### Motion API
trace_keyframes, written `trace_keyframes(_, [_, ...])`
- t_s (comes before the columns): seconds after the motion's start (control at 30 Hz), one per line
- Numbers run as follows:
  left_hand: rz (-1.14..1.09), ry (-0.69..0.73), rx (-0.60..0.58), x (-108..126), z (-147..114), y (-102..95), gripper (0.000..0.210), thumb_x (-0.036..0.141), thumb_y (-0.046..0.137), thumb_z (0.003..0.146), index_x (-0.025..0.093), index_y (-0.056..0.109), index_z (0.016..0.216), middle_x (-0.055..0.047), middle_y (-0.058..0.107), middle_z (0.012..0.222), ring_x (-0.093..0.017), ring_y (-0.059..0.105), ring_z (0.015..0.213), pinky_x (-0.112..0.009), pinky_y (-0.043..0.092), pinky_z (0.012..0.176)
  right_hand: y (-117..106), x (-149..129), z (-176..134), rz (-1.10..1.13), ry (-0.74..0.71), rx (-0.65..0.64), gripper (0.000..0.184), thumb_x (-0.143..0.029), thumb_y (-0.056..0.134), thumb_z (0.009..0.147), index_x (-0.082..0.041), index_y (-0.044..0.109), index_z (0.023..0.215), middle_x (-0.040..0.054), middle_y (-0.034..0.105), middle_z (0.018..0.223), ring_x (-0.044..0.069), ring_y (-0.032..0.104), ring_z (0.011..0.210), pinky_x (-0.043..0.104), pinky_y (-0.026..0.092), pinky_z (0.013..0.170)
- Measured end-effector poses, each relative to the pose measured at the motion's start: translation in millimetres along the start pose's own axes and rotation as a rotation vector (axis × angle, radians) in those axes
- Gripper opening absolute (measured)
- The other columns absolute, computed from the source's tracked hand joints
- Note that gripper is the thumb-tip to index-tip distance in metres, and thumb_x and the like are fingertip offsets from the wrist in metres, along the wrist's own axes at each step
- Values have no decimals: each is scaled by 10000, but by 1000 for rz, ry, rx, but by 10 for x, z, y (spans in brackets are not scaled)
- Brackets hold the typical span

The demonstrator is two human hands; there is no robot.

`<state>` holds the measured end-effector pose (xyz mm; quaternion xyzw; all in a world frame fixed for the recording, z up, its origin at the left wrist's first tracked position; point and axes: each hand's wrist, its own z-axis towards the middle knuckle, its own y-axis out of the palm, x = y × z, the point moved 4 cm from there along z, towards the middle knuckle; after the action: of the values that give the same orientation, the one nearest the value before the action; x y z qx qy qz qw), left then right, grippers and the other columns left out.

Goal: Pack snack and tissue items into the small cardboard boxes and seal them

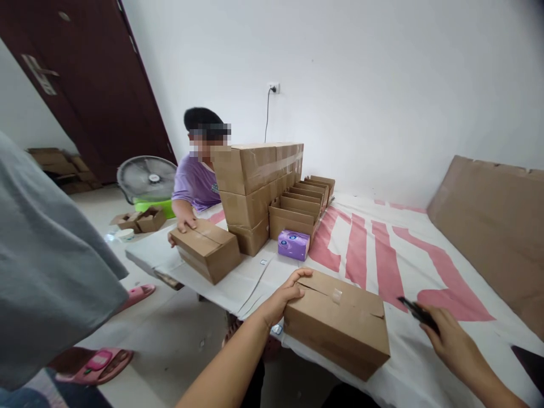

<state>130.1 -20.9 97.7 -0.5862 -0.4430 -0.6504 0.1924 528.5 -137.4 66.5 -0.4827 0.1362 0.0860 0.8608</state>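
Note:
A closed cardboard box lies at the table's near edge, its top flaps meeting at a seam with a bit of clear tape. My left hand grips its left end, thumb and fingers over the top corner. To the right of the box, my right hand is closed around a black box cutter, whose tip points left, apart from the cardboard. Beyond the box stands a purple tissue pack, in front of a row of open cartons.
Closed boxes stand stacked at the table's middle. Across from me, a person in a purple shirt has a hand on another box. A large cardboard sheet leans at right. At left are grey clothing and a floor fan.

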Motion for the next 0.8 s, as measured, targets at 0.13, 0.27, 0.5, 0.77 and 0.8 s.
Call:
trace_keyframes(0.13, [-11,4,4,-2,-2,4,614,280,648,604,252,508,1201,-11,586,1059,-179,537,829,-270,351,754,-375,-1070,591,-116,-420,156,313,-215,416,958,-318,571,1209,89,680,1050,281,662,934,460,460,822])
trace_keyframes(0.27, [-5,26,2,10,-3,1,580,257,644,617,244,530,1185,-17,595,1101,-187,543,852,-273,351,767,-312,-2128,859,-204,-792,114,281,-255,482,963,-203,588,1218,125,671,1088,265,628,954,545,293,1005])
trace_keyframes(0.5, [-30,64,-2,28,10,4,583,212,639,617,222,550,1193,-20,639,1046,-201,554,876,-297,354,817,23,-2785,891,-281,-1055,17,322,-102,434,943,-207,595,1202,51,670,954,215,590,898,508,248,1080])
trace_keyframes(0.77, [4,15,-13,11,-2,8,564,259,628,630,232,512,1181,-7,612,951,-172,554,777,-273,357,730,-342,-2463,764,-405,-1079,-109,380,-37,354,913,-238,630,1080,32,659,933,208,588,859,538,314,1085])
trace_keyframes(0.8, [8,10,-9,6,-2,4,572,265,627,627,232,508,1186,-7,607,945,-172,553,768,-274,357,722,-393,-2411,742,-401,-1059,-138,401,-27,348,906,-248,629,1088,33,661,940,213,591,864,536,322,1085])
